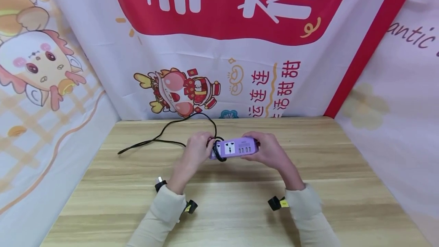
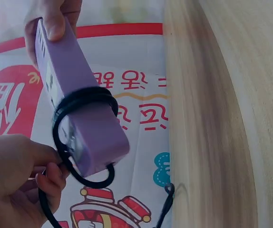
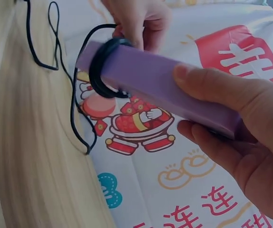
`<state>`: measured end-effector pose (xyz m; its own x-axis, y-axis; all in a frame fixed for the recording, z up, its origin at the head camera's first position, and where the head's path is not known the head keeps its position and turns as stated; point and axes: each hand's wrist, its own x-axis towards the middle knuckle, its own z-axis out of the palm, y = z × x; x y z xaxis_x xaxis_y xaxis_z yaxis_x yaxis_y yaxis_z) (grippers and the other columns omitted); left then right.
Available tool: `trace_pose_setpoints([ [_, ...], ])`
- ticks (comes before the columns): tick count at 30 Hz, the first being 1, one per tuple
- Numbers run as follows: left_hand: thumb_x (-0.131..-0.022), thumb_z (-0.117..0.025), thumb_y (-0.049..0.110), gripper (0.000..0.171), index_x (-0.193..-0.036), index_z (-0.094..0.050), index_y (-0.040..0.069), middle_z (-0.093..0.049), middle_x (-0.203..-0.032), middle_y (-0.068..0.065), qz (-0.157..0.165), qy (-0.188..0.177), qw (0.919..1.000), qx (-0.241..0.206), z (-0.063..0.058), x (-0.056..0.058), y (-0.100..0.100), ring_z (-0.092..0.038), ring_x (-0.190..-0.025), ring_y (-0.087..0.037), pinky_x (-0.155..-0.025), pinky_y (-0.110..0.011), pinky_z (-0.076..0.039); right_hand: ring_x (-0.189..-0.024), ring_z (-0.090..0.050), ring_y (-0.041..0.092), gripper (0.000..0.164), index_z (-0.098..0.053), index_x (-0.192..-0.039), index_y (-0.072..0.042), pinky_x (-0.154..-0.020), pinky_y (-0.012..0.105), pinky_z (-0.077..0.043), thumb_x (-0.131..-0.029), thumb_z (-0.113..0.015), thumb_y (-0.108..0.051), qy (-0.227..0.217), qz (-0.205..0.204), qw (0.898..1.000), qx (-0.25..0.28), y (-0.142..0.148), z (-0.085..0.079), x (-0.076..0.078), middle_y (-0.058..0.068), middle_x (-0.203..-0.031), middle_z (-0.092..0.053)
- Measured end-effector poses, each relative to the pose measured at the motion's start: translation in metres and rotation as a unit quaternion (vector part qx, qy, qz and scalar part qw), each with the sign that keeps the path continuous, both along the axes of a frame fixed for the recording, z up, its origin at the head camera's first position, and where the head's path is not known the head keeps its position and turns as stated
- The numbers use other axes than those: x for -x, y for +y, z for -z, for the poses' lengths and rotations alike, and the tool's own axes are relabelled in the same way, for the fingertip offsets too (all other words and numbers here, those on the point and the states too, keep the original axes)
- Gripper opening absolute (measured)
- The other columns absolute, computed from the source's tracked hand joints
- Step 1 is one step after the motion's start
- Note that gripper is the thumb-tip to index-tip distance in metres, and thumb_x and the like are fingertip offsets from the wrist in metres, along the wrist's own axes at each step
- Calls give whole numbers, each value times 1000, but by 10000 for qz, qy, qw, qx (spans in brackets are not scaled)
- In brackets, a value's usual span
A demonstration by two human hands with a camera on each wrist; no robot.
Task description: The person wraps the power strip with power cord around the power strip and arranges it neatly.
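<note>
A purple power strip (image 1: 244, 147) with white sockets and several USB ports is held up above the wooden table. My right hand (image 1: 265, 148) grips its right end, thumb on one face and fingers on the opposite one. Black cord (image 2: 86, 97) is wound around the strip's other end. There my left hand (image 1: 199, 146) pinches the cord between thumb and fingers, as the left wrist view (image 2: 20, 173) shows. In the right wrist view the right thumb lies along the purple casing (image 3: 151, 78).
Loose cord (image 1: 151, 140) trails in a long loop across the back left of the table (image 1: 223, 216). A black plug (image 1: 160, 184) with metal prongs lies beside the left sleeve. Printed cloth (image 1: 219, 48) hangs behind and at both sides.
</note>
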<state>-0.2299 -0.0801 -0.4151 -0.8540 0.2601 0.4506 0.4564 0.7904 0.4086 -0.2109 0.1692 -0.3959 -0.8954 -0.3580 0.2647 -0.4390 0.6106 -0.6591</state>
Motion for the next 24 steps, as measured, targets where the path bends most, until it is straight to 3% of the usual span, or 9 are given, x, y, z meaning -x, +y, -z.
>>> trace_pose_setpoints([
  [3, -93, -70, 12, 11, -96, -73, 2, -73, -93, -12, -115, -6, 9998, -160, -1, -4, 3, -69, -85, -24, -75, -37, -59, -102, -69, 25, 56, -66, -124, -10, -86, 39, -59, -73, -89, -14, 88, 224, 9997, -39, -1, 2, 1, 11, -118, -71],
  [10, -96, -64, 10, 13, -94, -74, 3, -69, -77, -6, 185, 8, 9988, -464, 0, -5, 7, -62, -69, -18, -66, -35, -53, -102, -70, 28, 59, -64, -128, -7, -84, 39, -60, -74, -89, -14, 415, 925, 9948, 132, 6, 14, 9, 15, -119, -69],
  [17, -99, -61, 10, 18, -85, -71, 7, -63, -66, 2, 419, -651, 9937, -807, 1, -3, 11, -55, -63, -9, -63, -28, -47, -98, -71, 28, 58, -64, -125, -6, -80, 38, -61, -73, -89, -13, 709, 1104, 9901, 494, 13, 22, 19, 16, -117, -70],
  [24, -98, -61, 8, 13, -91, -72, 7, -63, -67, 2, 900, -346, 9902, -1009, 4, -3, 13, -59, -61, -5, -63, -25, -51, -99, -70, 28, 61, -64, -128, -8, -80, 41, -61, -74, -89, -18, 682, 1273, 9859, 845, 17, 23, 27, 16, -117, -70],
])
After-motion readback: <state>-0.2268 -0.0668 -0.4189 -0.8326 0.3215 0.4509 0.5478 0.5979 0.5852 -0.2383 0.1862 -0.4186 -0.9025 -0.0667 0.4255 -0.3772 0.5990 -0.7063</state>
